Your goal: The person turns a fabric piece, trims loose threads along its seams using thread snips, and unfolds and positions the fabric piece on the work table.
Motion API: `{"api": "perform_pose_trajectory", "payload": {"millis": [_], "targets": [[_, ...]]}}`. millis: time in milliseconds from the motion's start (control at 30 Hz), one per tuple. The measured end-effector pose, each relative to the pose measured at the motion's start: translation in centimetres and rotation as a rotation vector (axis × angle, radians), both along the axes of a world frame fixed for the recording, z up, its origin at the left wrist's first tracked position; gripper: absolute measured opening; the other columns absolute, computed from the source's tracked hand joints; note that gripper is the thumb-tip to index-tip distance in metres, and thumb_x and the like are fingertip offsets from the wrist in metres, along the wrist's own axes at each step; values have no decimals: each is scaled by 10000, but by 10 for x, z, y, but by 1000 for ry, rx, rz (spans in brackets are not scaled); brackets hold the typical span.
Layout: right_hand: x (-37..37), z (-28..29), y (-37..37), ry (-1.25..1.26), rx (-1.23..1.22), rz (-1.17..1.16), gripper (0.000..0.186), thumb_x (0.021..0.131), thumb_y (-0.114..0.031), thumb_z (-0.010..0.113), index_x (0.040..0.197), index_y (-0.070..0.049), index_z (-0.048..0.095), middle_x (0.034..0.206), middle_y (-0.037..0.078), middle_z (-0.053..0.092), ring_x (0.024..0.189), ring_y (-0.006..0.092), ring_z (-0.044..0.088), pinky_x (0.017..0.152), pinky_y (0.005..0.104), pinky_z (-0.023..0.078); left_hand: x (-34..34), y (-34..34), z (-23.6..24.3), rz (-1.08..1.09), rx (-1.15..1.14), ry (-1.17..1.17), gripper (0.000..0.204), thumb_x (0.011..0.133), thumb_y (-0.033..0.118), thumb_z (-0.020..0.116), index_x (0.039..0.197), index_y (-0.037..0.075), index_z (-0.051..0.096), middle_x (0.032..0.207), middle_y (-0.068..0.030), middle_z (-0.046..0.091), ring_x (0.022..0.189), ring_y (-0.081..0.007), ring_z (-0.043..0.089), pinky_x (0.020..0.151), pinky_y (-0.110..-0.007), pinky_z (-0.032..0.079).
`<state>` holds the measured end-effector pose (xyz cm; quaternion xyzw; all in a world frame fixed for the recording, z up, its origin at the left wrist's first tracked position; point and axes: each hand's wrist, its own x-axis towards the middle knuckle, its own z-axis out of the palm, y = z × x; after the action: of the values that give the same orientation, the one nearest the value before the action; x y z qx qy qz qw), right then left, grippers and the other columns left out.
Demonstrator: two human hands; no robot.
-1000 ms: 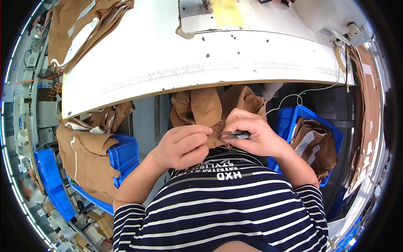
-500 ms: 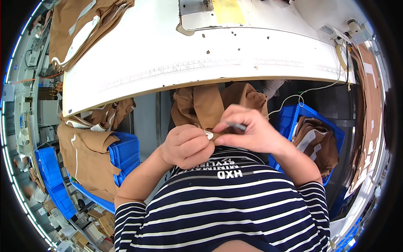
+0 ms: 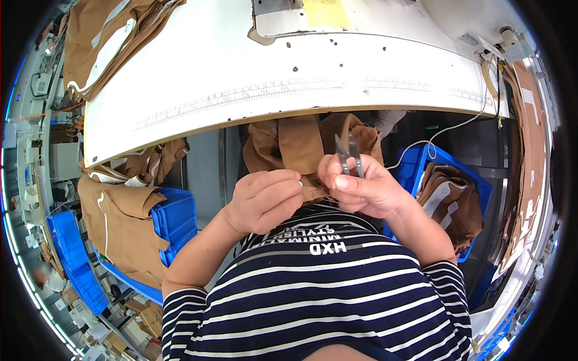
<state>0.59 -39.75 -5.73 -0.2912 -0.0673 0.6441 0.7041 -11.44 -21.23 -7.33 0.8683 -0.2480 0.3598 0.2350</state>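
- Brown cloth (image 3: 301, 150) hangs below the near edge of the white surface (image 3: 241, 78), bunched in the person's lap between the two hands.
- The left hand (image 3: 265, 201) is curled, its fingertips pressed together on a fold of the brown cloth at its lower end.
- The right hand (image 3: 364, 189) is closed around a small pair of metal snips (image 3: 348, 153); the two thin blades stick up out of the fist, slightly apart at the tips, and stand in front of the cloth.
- The thumb of the right hand lies across the front of the fist, close to the fingertips of the left hand; the two hands nearly touch.
- Both hands sit just above the chest of a dark and white striped shirt (image 3: 319, 289), below the surface's near edge.
- A blue bin (image 3: 174, 216) stands to the left, under the surface, with more brown pieces (image 3: 117, 222) draped over its side.
- Another blue bin (image 3: 421, 168) stands to the right and holds folded brown pieces (image 3: 451, 201) with white lining.
- A stack of brown cloth (image 3: 108, 36) rests on the far left corner of the surface.
- A thin white cord (image 3: 445, 129) runs down from the right edge of the surface toward the right bin.
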Motion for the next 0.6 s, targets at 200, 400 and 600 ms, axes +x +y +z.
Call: {"api": "perform_pose_trajectory", "payload": {"millis": [200,400,600], "targets": [[16,7,-9,-492,-275,-123,141,887,-156,583,828,-28,576,584,-44,475,418,-1,278,373,169,167,4,-2,-2,-60,-105,41,120,641,40,629,734,7,561,809,-106,580,762,-255,626,540,-269,516],[31,7,-23,-105,-11,-203,140,920,-141,507,829,-35,496,766,60,528,425,1,285,354,151,191,6,-4,1,-73,-66,31,113,638,23,629,717,9,550,798,-96,559,749,-244,625,529,-257,520],[29,0,-26,-152,-46,-127,120,928,-169,498,876,-61,489,721,52,520,414,9,268,352,155,199,4,-6,2,-104,-50,43,151,604,-22,628,722,1,538,793,-112,573,759,-272,628,519,-270,512]]}}
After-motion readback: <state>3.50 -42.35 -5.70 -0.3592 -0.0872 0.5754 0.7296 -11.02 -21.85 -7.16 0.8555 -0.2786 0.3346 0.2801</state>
